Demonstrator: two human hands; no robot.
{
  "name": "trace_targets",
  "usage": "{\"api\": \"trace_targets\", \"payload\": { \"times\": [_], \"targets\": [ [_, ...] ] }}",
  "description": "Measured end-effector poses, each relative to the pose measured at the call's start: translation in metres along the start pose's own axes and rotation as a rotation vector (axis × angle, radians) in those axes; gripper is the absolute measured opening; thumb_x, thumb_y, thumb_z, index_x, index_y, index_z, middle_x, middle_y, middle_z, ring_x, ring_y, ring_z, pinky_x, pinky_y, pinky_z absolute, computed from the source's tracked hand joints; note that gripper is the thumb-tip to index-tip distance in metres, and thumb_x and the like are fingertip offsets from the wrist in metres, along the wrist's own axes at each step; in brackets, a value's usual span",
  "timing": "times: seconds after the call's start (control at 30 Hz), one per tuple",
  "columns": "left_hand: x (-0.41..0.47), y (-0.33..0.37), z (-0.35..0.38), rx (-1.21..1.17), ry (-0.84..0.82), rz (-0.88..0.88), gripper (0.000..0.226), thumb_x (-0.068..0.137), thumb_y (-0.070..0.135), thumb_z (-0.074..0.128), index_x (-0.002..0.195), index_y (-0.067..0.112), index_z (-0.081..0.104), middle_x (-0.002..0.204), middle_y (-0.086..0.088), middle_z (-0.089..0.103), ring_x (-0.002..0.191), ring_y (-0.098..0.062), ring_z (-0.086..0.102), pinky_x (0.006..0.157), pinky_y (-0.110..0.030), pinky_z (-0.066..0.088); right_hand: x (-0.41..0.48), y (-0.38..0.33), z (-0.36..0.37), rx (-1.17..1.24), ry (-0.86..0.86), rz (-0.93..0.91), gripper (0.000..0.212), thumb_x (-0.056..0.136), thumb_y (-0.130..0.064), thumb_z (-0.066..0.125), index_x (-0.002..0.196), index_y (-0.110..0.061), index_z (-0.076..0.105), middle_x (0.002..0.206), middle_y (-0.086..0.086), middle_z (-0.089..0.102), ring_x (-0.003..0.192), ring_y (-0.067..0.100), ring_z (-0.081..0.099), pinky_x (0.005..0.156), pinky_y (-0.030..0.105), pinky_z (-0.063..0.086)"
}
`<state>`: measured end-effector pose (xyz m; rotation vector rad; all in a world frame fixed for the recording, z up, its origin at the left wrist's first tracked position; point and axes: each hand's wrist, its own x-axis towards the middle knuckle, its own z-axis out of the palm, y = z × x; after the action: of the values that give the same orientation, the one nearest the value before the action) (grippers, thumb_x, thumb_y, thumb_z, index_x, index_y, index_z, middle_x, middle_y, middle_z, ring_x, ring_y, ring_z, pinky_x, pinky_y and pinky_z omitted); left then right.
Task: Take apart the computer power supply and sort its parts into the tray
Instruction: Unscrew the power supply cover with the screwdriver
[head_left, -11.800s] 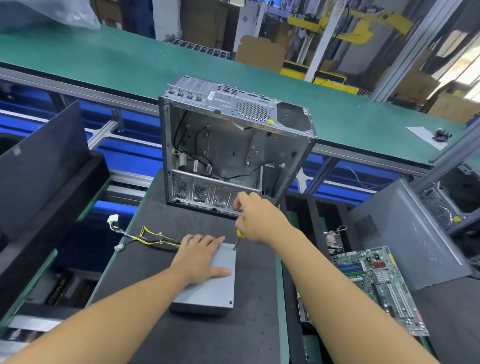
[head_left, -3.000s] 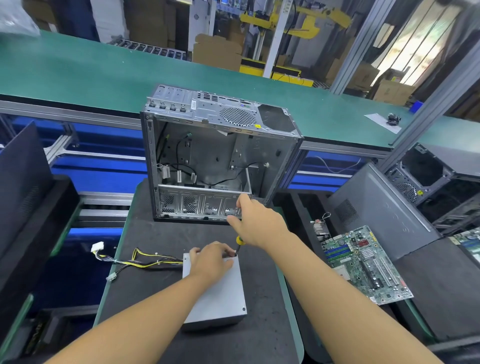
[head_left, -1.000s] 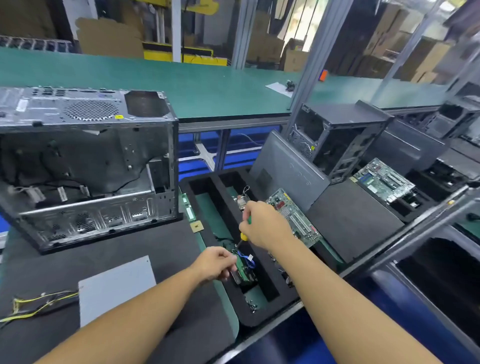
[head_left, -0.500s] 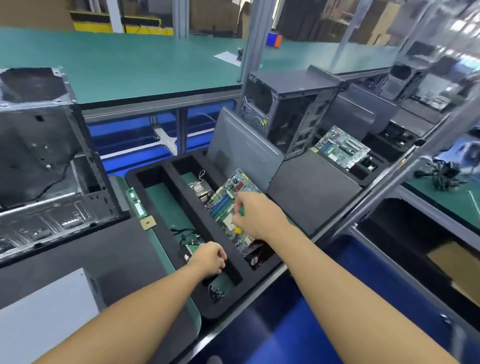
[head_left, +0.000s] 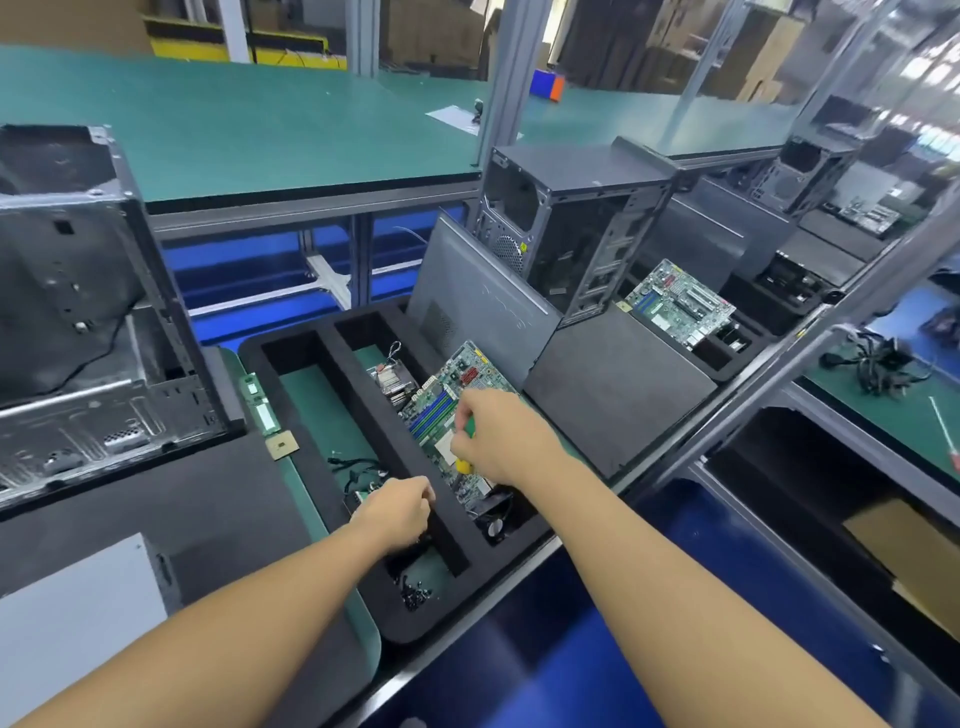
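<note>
the power supply (head_left: 78, 623), a smooth grey metal box, lies flat at lower left, cut by the frame, one corner toward the black foam tray (head_left: 358, 387), whose long slots run away from the person. the left hand (head_left: 395, 512) curls over the left slot; whether it holds anything is unclear. the right hand (head_left: 498, 436) grips a green-yellow screwdriver (head_left: 470, 427) above the motherboard (head_left: 441, 400).

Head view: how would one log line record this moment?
left hand: curled fingers over black foam tray, left compartment | right hand: grips green-and-yellow-handled screwdriver above green motherboard
</note>
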<state>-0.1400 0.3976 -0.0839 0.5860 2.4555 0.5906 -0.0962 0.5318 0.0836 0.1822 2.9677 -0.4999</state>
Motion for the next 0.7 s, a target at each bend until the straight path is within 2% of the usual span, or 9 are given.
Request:
{"api": "trace_targets", "payload": {
  "times": [0.07, 0.13, 0.23, 0.33, 0.43, 0.5, 0.57, 0.63, 0.7],
  "targets": [
    [-0.008, -0.006, -0.008, 0.035, 0.057, -0.015, 0.021, 0.095, 0.021, 0.035, 0.093, 0.03, 0.053, 0.11, -0.003, 0.066, 0.102, -0.027, 0.06, 0.087, -0.038, 0.05, 0.001, -0.008, 0.001, 0.019, 0.013, -0.018, 0.006, 0.086, -0.017, 0.057, 0.092, -0.018, 0.054, 0.07, -0.006, 0.052, 0.061, 0.019, 0.05, 0.053, 0.029, 0.035],
    [-0.015, -0.014, -0.015, 0.056, 0.106, -0.022, 0.019, 0.095, 0.023, 0.037, 0.097, 0.03, 0.054, 0.11, -0.002, 0.066, 0.098, -0.027, 0.061, 0.081, -0.036, 0.049, 0.002, -0.019, 0.003, 0.044, 0.01, -0.03, 0.007, 0.089, -0.019, 0.056, 0.095, -0.018, 0.052, 0.065, -0.006, 0.051, 0.052, 0.015, 0.048, 0.048, 0.028, 0.032],
    [-0.027, -0.031, -0.027, 0.135, 0.121, 0.017, 0.029, 0.096, 0.024, 0.04, 0.119, 0.028, 0.057, 0.122, 0.002, 0.062, 0.113, -0.024, 0.058, 0.092, -0.037, 0.044, 0.005, -0.04, 0.004, 0.082, 0.029, -0.085, 0.016, 0.094, -0.025, 0.059, 0.103, -0.013, 0.053, 0.071, -0.002, 0.05, 0.055, 0.019, 0.049, 0.047, 0.029, 0.032],
    [-0.043, -0.055, -0.042, 0.217, 0.041, 0.043, 0.026, 0.096, 0.023, 0.042, 0.111, 0.03, 0.063, 0.121, 0.009, 0.061, 0.119, -0.017, 0.055, 0.1, -0.04, 0.033, 0.005, -0.066, 0.005, 0.065, 0.045, -0.186, 0.028, 0.099, -0.036, 0.058, 0.106, -0.01, 0.051, 0.074, -0.002, 0.048, 0.066, 0.022, 0.047, 0.053, 0.033, 0.034],
    [-0.066, -0.083, -0.056, 0.23, -0.032, 0.024, 0.023, 0.095, 0.031, 0.05, 0.111, 0.031, 0.066, 0.125, 0.01, 0.059, 0.124, -0.016, 0.052, 0.102, -0.043, 0.03, 0.007, -0.096, 0.008, 0.065, 0.033, -0.259, 0.029, 0.101, -0.039, 0.052, 0.105, -0.011, 0.05, 0.075, 0.0, 0.052, 0.064, 0.02, 0.047, 0.054, 0.034, 0.035],
    [-0.085, -0.104, -0.063, 0.3, -0.082, -0.014, 0.036, 0.09, 0.05, 0.059, 0.123, 0.037, 0.063, 0.148, 0.006, 0.039, 0.142, -0.021, 0.032, 0.109, -0.049, 0.025, 0.008, -0.118, 0.012, 0.04, 0.018, -0.312, 0.028, 0.102, -0.04, 0.051, 0.105, -0.012, 0.049, 0.073, 0.002, 0.055, 0.059, 0.018, 0.046, 0.052, 0.034, 0.034],
    [-0.106, -0.123, -0.069, 0.366, -0.219, -0.095, 0.072, 0.077, 0.07, 0.066, 0.14, 0.041, 0.048, 0.165, 0.002, 0.003, 0.153, -0.028, -0.003, 0.118, -0.059, 0.008, 0.008, -0.139, 0.018, 0.036, 0.0, -0.348, 0.027, 0.102, -0.04, 0.05, 0.103, -0.013, 0.048, 0.071, 0.0, 0.053, 0.056, 0.017, 0.045, 0.053, 0.036, 0.032],
    [-0.126, -0.139, -0.077, 0.477, -0.351, -0.143, 0.102, 0.065, 0.079, 0.07, 0.152, 0.042, 0.03, 0.164, 0.002, -0.023, 0.149, -0.032, -0.026, 0.118, -0.064, -0.006, 0.009, -0.161, 0.026, 0.03, -0.01, -0.381, 0.028, 0.101, -0.041, 0.05, 0.101, -0.013, 0.047, 0.074, 0.001, 0.054, 0.058, 0.019, 0.046, 0.053, 0.035, 0.033],
    [-0.145, -0.152, -0.08, 0.573, -0.385, -0.147, 0.117, 0.059, 0.079, 0.075, 0.155, 0.044, 0.018, 0.16, 0.003, -0.034, 0.144, -0.036, -0.035, 0.117, -0.065, -0.009, 0.008, -0.183, 0.034, 0.016, -0.026, -0.406, 0.031, 0.101, -0.043, 0.05, 0.101, -0.012, 0.048, 0.079, 0.005, 0.058, 0.061, 0.023, 0.049, 0.054, 0.036, 0.034]
  ]
}}
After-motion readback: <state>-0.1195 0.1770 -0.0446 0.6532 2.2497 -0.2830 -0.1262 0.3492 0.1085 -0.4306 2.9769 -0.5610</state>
